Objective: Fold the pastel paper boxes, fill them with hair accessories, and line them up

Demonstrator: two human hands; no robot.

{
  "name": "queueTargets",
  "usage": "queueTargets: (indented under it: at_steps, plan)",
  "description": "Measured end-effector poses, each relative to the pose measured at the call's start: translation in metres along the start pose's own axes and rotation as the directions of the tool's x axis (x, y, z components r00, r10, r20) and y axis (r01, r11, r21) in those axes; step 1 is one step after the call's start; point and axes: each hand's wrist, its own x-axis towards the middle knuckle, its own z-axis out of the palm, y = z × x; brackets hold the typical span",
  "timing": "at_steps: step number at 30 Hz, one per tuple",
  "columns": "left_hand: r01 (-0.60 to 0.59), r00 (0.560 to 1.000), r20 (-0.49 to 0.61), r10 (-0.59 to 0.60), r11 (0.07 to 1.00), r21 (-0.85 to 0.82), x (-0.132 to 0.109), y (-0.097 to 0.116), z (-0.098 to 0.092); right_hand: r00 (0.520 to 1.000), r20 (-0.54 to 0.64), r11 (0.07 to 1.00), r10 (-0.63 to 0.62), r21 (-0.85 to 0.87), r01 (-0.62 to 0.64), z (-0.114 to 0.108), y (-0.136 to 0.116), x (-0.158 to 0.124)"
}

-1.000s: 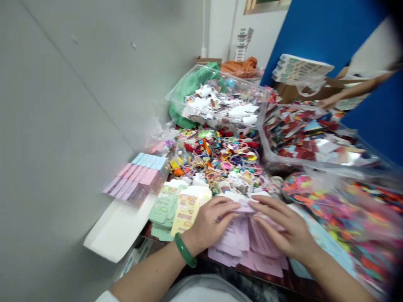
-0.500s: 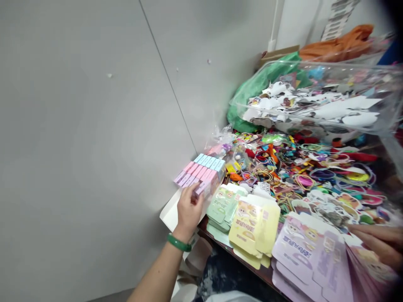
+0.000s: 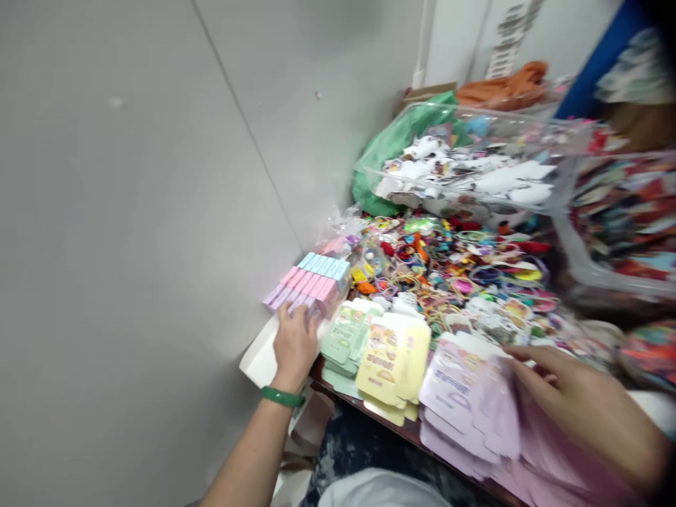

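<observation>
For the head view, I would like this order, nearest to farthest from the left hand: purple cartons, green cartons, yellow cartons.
1. Green cartons, just right of the left hand.
2. Yellow cartons, middle pile.
3. Purple cartons, beside the right hand.

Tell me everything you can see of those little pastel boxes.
The pastel boxes stand packed in rows: light blue farthest, pink in the middle, lilac nearest the left hand, whose fingers seem to touch that lilac row. They look like smooth card; print on their narrow upper faces is too blurred to read. They sit beside the grey wall, at the far end of a white tray-like piece.
</observation>
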Motion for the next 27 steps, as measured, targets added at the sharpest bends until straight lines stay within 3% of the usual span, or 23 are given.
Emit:
queueTargets:
  at_steps: [2, 4, 7, 8, 9, 11, 14, 18, 21, 24, 27]
  plan:
    - [-0.046, 0.999, -0.006, 0.046, 0.997, -0.055, -0.002, 0.02, -0.002, 0.991, 0.086, 0.99, 0.098, -0.106, -0.089, -0.01, -0.015, 0.0]
    - [-0.174, 0.984, 0.007, 0.178, 0.968, -0.18, -0.008, 0.047, 0.002, 0.971, 0.082, 0.962, 0.222, -0.179, -0.205, -0.013, -0.028, 0.0]
    - [-0.354, 0.892, 0.149, 0.426, 0.865, -0.355, -0.029, 0.097, 0.014, 0.93, 0.079, 0.915, 0.36, -0.227, -0.334, -0.011, -0.044, 0.0]
    - [-0.396, 0.827, 0.256, 0.5, 0.842, -0.366, -0.038, 0.114, 0.019, 0.919, 0.084, 0.902, 0.385, -0.245, -0.355, -0.008, -0.048, -0.001]
    - [-0.41, 0.756, 0.391, 0.525, 0.846, -0.342, -0.046, 0.129, 0.023, 0.912, 0.091, 0.893, 0.4, -0.264, -0.366, -0.006, -0.051, -0.001]
    - [-0.419, 0.67, 0.571, 0.475, 0.877, -0.237, -0.059, 0.154, 0.031, 0.903, 0.115, 0.883, 0.413, -0.292, -0.367, -0.002, -0.056, -0.002]
    - [-0.421, 0.622, 0.68, 0.388, 0.898, -0.127, -0.067, 0.175, 0.039, 0.9, 0.152, 0.886, 0.409, -0.303, -0.352, 0.003, -0.059, -0.005]
    - [-0.409, 0.618, 0.691, 0.374, 0.904, -0.124, -0.067, 0.179, 0.042, 0.895, 0.138, 0.88, 0.424, -0.299, -0.37, 0.006, -0.058, -0.012]
    - [-0.365, 0.674, 0.631, 0.384, 0.916, -0.168, -0.067, 0.174, 0.043, 0.907, 0.09, 0.898, 0.412, -0.207, -0.388, 0.006, -0.055, -0.016]
    - [-0.257, 0.76, 0.476, 0.442, 0.877, -0.405, -0.066, 0.168, 0.045, 0.895, 0.0, 0.891, 0.447, 0.087, -0.445, 0.001, -0.054, -0.018]
    - [0.028, 0.815, 0.428, 0.39, 0.712, -0.702, -0.06, 0.166, 0.044, 0.847, 0.085, 0.715, 0.525, 0.495, -0.493, -0.01, -0.058, -0.016]
